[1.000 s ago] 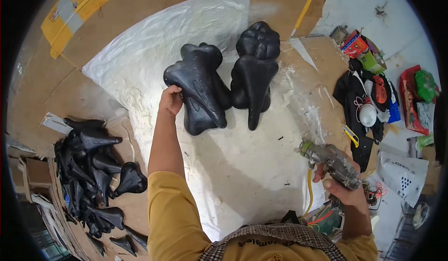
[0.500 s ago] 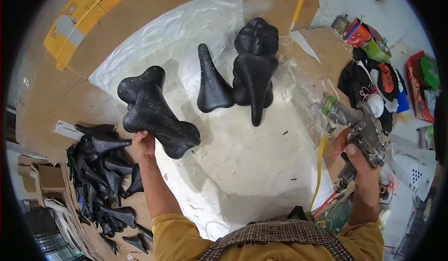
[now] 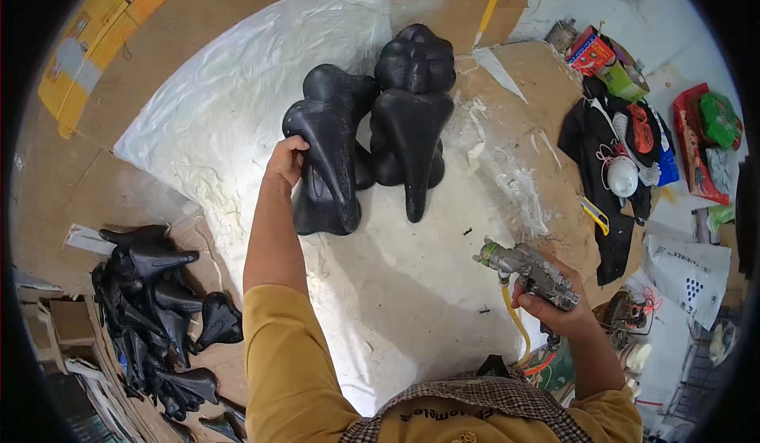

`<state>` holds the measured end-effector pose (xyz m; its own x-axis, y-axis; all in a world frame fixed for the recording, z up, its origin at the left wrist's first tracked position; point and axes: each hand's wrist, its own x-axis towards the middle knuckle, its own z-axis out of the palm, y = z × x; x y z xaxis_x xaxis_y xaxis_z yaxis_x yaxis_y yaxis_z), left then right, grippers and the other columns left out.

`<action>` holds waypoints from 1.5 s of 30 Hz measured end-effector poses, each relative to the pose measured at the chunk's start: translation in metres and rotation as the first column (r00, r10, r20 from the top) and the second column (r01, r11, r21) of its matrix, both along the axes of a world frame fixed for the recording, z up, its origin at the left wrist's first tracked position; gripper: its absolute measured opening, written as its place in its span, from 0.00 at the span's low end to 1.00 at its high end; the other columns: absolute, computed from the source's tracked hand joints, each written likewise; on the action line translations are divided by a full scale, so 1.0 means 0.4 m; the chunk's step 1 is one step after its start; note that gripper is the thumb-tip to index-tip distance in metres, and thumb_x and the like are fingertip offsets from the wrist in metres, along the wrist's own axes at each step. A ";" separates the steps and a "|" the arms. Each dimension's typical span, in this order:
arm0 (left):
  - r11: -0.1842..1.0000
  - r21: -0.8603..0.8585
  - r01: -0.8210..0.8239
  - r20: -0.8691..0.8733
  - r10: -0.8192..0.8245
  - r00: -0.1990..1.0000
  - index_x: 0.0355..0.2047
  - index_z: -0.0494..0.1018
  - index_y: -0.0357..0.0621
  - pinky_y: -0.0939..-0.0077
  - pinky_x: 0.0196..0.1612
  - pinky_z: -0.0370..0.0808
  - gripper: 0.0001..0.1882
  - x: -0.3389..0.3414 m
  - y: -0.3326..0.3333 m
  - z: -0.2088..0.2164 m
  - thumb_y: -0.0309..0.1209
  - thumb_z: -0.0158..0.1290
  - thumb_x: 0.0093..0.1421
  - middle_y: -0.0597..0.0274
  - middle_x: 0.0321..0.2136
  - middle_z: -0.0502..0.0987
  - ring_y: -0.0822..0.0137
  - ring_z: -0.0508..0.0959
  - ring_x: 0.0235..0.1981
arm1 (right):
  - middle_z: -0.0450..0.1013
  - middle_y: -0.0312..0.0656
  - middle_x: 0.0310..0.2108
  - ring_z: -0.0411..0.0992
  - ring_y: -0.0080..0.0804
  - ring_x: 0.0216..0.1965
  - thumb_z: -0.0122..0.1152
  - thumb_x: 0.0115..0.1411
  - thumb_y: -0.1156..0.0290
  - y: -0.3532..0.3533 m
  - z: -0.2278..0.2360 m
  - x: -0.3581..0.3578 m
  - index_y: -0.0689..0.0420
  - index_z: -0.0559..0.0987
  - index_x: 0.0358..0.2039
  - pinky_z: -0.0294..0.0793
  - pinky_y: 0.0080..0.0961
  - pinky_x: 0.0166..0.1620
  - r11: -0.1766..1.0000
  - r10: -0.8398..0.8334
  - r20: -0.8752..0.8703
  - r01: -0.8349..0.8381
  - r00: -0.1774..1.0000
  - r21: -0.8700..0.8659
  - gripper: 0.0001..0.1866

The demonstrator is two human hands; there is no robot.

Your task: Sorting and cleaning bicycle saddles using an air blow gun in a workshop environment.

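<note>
My left hand point(image 3: 286, 160) grips the left edge of a black bicycle saddle point(image 3: 326, 130), whose narrow nose points toward me. More black saddle shapes show behind and beneath it; one lower saddle point(image 3: 311, 201) is partly covered. Close on its right stands another stack of black saddles point(image 3: 412, 122), the top one also nose toward me. In my right hand point(image 3: 564, 304) is a worn metal spray gun point(image 3: 526, 270) with a green ring at its front, pointing left over the sheet. A yellow hose point(image 3: 518, 328) hangs below the gun.
White plastic sheeting point(image 3: 396, 300) covers the work surface. A heap of black saddles point(image 3: 150, 308) lies at the left on cardboard. To the right are a yellow cutter knife point(image 3: 594, 215), dark cloth point(image 3: 590, 142), a white bulb point(image 3: 622, 176) and a white printed bag point(image 3: 687, 281).
My left hand has carried the held saddles rightward, over the single saddle and beside the standing stack. The spray gun has moved left and slightly toward me, and its nozzle now points left.
</note>
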<state>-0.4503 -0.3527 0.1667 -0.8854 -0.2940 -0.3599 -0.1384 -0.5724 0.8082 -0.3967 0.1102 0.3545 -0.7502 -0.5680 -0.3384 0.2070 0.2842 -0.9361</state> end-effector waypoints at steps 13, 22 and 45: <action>0.544 -0.105 -0.832 -0.124 0.823 0.554 0.47 0.65 0.34 0.56 0.49 0.62 0.23 0.899 -0.308 0.317 0.33 0.49 0.52 0.50 0.45 0.67 0.52 0.65 0.48 | 0.71 0.34 0.32 0.68 0.17 0.34 0.61 0.49 0.77 0.104 0.047 0.076 0.65 0.65 0.51 0.68 0.16 0.39 0.994 -0.022 -0.068 0.014 0.997 -0.107 0.28; 0.303 -0.385 -0.872 -0.032 0.940 0.341 0.27 0.72 0.41 0.77 0.26 0.65 0.06 1.026 -0.171 0.039 0.29 0.53 0.49 0.67 0.22 0.69 0.68 0.69 0.24 | 0.70 0.32 0.30 0.67 0.16 0.33 0.62 0.48 0.76 0.189 0.044 0.119 0.64 0.65 0.51 0.67 0.15 0.38 1.000 -0.029 -0.082 0.029 0.996 0.004 0.28; 0.932 -0.052 -0.358 -0.139 0.349 0.927 0.29 0.70 0.43 0.79 0.34 0.71 0.03 0.002 0.276 0.076 0.28 0.48 0.56 0.65 0.27 0.74 0.72 0.73 0.28 | 0.70 0.32 0.27 0.67 0.16 0.30 0.63 0.47 0.78 0.238 0.052 0.045 0.63 0.69 0.47 0.67 0.16 0.34 0.985 -0.168 0.068 0.167 0.983 0.033 0.24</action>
<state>-0.4497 -0.2424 0.1971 -0.7555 -0.6178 -0.2179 0.1668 -0.5031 0.8480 -0.3786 0.2054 0.3755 -0.8079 -0.4262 -0.4070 0.3187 0.2651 -0.9100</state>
